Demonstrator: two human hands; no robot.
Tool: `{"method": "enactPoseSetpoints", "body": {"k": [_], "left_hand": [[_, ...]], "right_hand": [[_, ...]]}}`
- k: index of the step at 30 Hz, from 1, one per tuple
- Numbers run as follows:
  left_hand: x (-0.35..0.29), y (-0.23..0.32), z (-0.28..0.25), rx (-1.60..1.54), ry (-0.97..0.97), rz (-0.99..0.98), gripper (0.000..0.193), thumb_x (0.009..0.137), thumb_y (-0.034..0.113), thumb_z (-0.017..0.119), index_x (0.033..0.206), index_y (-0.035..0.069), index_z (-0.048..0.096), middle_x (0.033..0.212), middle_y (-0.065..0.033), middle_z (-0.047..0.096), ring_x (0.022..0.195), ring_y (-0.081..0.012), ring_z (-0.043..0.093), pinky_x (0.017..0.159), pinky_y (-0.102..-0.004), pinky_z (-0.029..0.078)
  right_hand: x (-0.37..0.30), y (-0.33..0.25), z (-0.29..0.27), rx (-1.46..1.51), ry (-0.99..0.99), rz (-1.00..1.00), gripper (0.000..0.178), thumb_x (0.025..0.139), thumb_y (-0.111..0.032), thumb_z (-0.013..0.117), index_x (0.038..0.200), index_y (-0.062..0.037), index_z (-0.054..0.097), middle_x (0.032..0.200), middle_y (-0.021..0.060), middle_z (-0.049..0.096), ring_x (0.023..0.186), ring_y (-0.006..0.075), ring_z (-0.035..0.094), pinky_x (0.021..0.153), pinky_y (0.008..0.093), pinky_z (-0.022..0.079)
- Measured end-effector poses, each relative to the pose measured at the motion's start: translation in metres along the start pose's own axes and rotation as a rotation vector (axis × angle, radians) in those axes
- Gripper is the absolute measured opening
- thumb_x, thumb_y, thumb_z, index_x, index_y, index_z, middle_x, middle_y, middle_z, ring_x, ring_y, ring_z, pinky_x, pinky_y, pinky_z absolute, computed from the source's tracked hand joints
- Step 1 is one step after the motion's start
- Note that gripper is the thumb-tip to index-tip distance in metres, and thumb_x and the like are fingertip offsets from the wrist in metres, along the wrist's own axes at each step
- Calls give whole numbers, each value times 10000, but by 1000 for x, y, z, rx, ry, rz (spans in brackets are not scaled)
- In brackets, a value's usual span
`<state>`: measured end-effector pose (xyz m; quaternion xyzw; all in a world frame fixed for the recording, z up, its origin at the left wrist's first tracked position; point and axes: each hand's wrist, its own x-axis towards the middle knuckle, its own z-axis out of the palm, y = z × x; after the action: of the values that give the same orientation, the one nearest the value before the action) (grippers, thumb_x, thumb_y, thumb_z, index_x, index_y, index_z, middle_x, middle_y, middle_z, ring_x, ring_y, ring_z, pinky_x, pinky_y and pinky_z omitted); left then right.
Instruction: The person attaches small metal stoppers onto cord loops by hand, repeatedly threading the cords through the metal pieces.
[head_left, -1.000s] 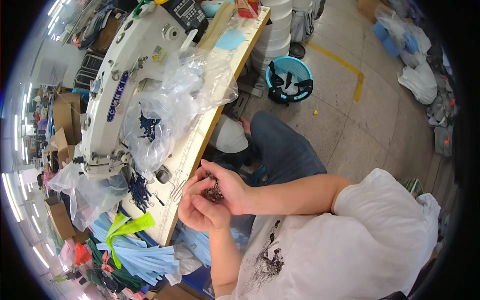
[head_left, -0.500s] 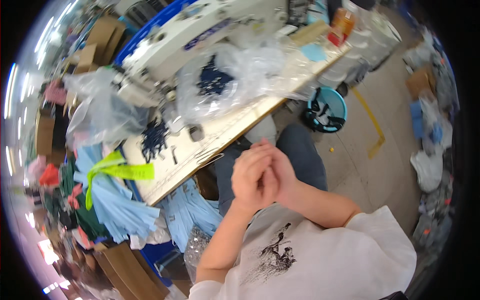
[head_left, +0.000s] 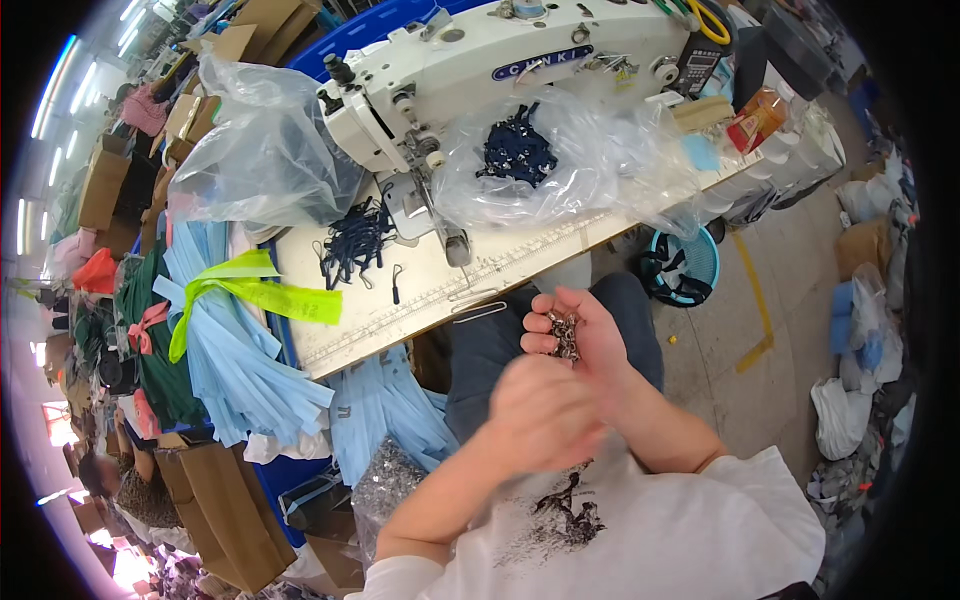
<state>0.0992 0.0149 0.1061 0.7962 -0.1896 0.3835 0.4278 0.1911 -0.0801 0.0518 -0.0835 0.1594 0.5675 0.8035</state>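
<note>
A heap of small shiny metal fittings (head_left: 565,338) lies in the cupped fingers of my right hand (head_left: 600,330), in front of my lap. My left hand (head_left: 545,408) is close beside it, nearer my chest. Motion smears its fingers, so whether it holds anything is hidden. Ahead of my hands, dark blue cord loops (head_left: 358,240) lie piled on the white worktable (head_left: 400,310), with a single loop (head_left: 397,284) apart from them. More dark blue pieces (head_left: 517,146) sit on a clear plastic bag (head_left: 590,190).
A white sewing machine (head_left: 470,60) spans the table's back. Light blue strips (head_left: 225,350) tied with a lime green band (head_left: 290,300) hang over its left end. A bag of metal parts (head_left: 385,490) is by my left forearm. A turquoise basket (head_left: 700,265) stands on the floor, right.
My clasped hands have come apart. The right hand now shows metal fittings in it, while the left has moved down toward my chest. The whole view has shifted.
</note>
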Motion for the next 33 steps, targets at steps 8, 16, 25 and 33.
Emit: {"method": "enactPoseSetpoints", "body": {"k": [8, 16, 25, 33], "left_hand": [[-44, -102, -106, 588, 127, -928, 225, 896, 132, 630, 1079, 4, 600, 893, -88, 565, 686, -189, 537, 621, -304, 450], [-70, -114, -105, 885, -66, -742, 146, 882, 125, 637, 937, -5, 597, 888, -119, 572, 740, -235, 584, 672, -323, 475], [-49, -43, -84, -331, 499, -1069, 235, 935, 33, 554, 1164, -7, 594, 855, -58, 595, 629, -84, 495, 551, -209, 411], [-54, 2, -41, -588, 312, -1223, 132, 941, 60, 575, 1047, -14, 606, 832, -87, 654, 595, -85, 531, 527, -206, 423]], "right_hand": [[-35, -6, -4, -248, 116, 89, 187, 960, -178, 506, 1065, -45, 584, 804, 20, 506, 617, 94, 429, 438, 195, 310], [-48, 3, -13, -357, 133, 69, 171, 960, -162, 558, 1013, -9, 611, 840, 41, 565, 648, 95, 479, 462, 205, 336], [-52, 3, -4, -335, 58, 78, 201, 951, -173, 591, 1047, 0, 623, 857, 30, 576, 684, 79, 498, 480, 194, 345], [-53, 5, -13, -357, 25, 35, 265, 946, -174, 601, 1144, 0, 618, 897, 24, 577, 680, 60, 483, 465, 173, 328]]}}
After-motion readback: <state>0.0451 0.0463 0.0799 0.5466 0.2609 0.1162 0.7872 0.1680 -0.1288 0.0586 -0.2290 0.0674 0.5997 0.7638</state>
